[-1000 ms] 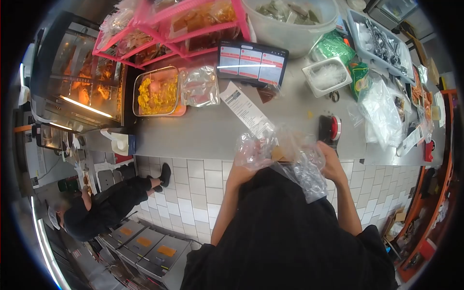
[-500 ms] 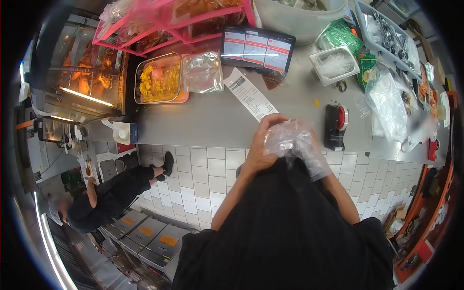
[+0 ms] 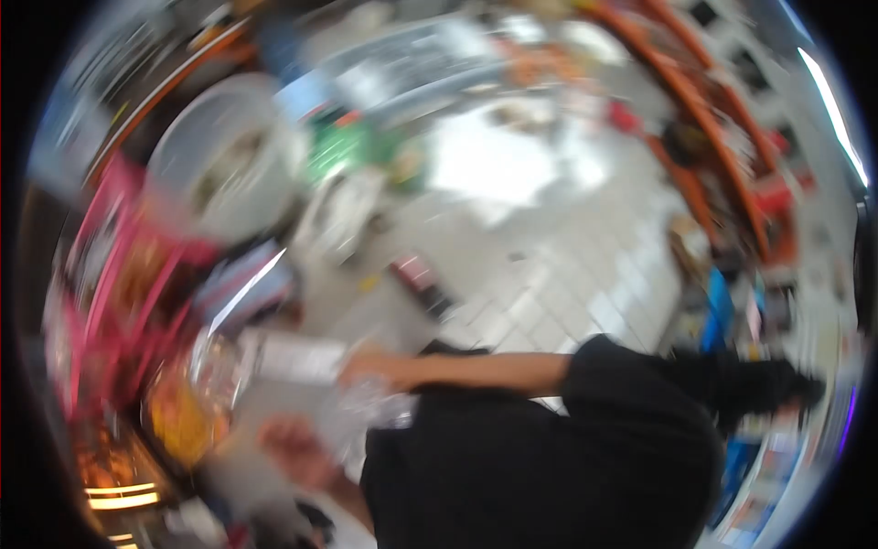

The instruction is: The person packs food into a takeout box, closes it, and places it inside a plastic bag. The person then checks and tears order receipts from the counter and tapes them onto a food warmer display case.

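The view is strongly blurred by motion. My right hand (image 3: 377, 369) is closed on a clear plastic bag (image 3: 373, 407), which hangs below it in front of my dark top. Just beyond that hand lies a printed receipt (image 3: 291, 357) on the metal counter (image 3: 361, 316). My left hand (image 3: 300, 453) is apart from the bag, over the counter, with smeared fingers that look spread and nothing visible in them. A dark and red tape dispenser (image 3: 421, 284) sits on the counter beyond my right forearm.
Along the counter are a pink rack (image 3: 114, 284), a basket of yellow food (image 3: 176, 412), a tablet (image 3: 242, 288), a large translucent tub (image 3: 169, 160), a metal container (image 3: 338, 215), a green packet (image 3: 343, 146) and white plastic bags (image 3: 489, 165). Orange shelving (image 3: 750, 183) stands at the right.
My view has swung sharply to the right, blurring everything. Both hands were at the clear bag; my left hand is now away from it, while my right keeps hold.
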Tool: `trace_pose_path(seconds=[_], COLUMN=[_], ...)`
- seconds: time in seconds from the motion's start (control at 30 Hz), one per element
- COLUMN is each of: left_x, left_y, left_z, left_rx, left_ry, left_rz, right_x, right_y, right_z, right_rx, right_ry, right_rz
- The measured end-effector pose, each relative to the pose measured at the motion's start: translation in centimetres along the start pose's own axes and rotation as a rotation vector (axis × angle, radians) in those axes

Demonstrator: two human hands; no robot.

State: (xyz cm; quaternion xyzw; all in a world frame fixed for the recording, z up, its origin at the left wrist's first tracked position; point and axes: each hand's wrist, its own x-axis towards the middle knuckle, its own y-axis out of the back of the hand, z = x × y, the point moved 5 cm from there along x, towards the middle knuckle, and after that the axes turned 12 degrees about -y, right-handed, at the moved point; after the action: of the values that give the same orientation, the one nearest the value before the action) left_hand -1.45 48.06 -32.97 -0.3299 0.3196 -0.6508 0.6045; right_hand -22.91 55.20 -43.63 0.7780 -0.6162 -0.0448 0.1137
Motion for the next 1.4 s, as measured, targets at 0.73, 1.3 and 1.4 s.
trace_pose_path(seconds=[0.73, 1.3, 1.4], left_x=[-1.4, -4.7, -3.9], left_y=[-7.7, -1.2, 0.0], left_z=[-9.0, -4.8, -3.4], left_rx=[1.345, 1.325, 1.307], left_ry=[0.074, 0.133, 0.135], left_rz=[-1.108, -0.508, -0.49], right_x=[0.5, 5.3, 7.0], right_y=[0.3, -2.7, -3.8], right_z=[-0.3, -12.5, -12.2], right_rx=[0.597, 0.738, 0.003], right_ry=[-1.088, -0.841, -0.589], right_rz=[0.613, -0.032, -0.062])
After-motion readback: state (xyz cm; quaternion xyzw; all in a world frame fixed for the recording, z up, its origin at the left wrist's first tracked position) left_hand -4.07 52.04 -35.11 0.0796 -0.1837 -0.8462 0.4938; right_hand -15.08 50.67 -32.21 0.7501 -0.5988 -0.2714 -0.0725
